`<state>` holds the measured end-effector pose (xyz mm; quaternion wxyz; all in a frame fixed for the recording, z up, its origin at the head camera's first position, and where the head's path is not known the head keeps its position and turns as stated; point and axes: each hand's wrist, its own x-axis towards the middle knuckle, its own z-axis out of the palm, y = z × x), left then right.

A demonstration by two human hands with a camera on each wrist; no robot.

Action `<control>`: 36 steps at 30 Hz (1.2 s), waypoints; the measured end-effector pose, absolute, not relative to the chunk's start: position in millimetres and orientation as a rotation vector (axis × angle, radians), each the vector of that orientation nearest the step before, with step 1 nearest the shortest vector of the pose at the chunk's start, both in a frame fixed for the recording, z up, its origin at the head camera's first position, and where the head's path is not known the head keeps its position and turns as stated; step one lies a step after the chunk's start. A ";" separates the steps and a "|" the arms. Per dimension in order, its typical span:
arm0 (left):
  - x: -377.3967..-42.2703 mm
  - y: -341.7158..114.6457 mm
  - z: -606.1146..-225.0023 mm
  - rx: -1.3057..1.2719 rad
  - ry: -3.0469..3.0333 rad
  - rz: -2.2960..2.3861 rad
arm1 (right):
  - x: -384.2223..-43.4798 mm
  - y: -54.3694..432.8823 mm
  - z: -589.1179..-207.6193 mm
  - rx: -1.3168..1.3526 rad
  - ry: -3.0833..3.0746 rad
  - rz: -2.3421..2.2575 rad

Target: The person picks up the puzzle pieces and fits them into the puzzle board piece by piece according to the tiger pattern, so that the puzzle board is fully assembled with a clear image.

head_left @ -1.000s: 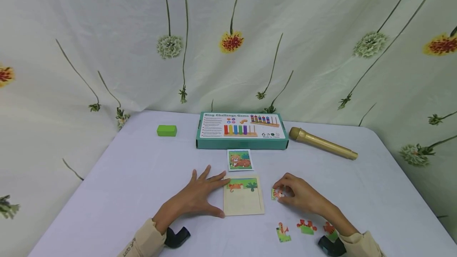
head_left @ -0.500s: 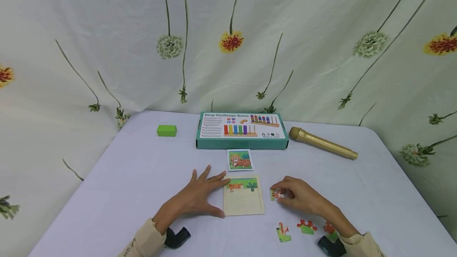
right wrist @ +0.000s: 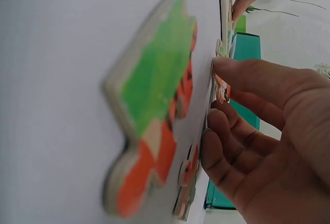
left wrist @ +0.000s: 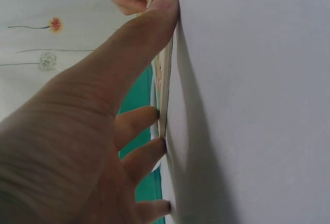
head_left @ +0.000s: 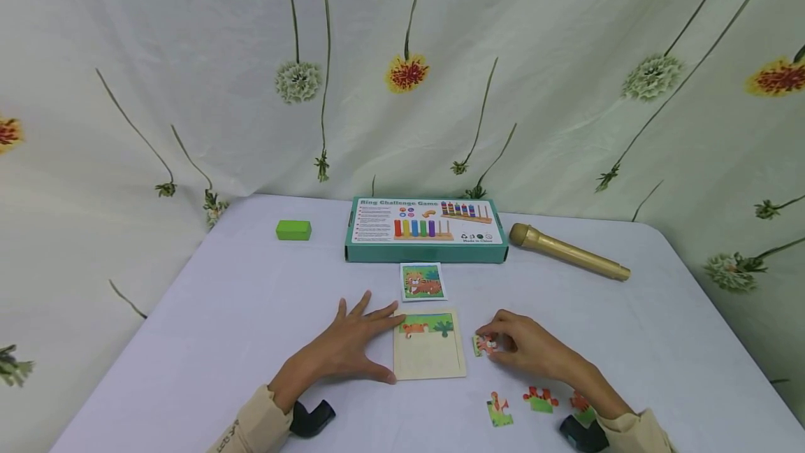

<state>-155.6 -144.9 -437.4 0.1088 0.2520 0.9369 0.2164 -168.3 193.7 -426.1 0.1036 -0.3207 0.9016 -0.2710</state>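
Observation:
A wooden puzzle board [head_left: 430, 358] lies mid-table, its top strip filled with green and orange picture pieces. My left hand [head_left: 352, 341] is spread beside it, thumb and fingertips touching its left edge. To the right of the board, my right hand [head_left: 531, 347] pinches a puzzle piece [head_left: 483, 345] with an orange animal face between thumb and fingers, at the tabletop. In the right wrist view that piece [right wrist: 222, 87] is partly hidden by the thumb. Nearer the front lie loose pieces: one orange and green piece [head_left: 499, 411], a second piece [head_left: 540, 400] and a third piece [head_left: 582, 407].
Above the board lies a tiger picture card [head_left: 423, 282]. Behind it is a teal game box [head_left: 426, 252], with a green block [head_left: 293, 230] to its left and a gold microphone [head_left: 569, 253] to its right. A flowered cloth [head_left: 402, 138] hangs behind the table.
The right hand has shifted slightly left, bringing the pinched puzzle piece closer to the board and turning it a little. The left hand and the board have stayed put.

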 end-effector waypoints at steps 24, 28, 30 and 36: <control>-154.0 -144.7 -434.8 0.729 2.737 0.651 | -171.8 198.1 -423.4 -0.730 2.566 -1.014; -154.2 -144.6 -435.3 0.729 2.740 0.649 | -172.1 197.8 -423.9 -0.717 2.544 -1.016; -154.4 -144.6 -435.6 0.729 2.741 0.644 | -172.5 197.7 -423.5 -0.719 2.535 -1.023; -154.7 -143.8 -435.6 0.729 2.747 0.630 | -173.2 196.1 -422.1 -0.766 2.507 -1.052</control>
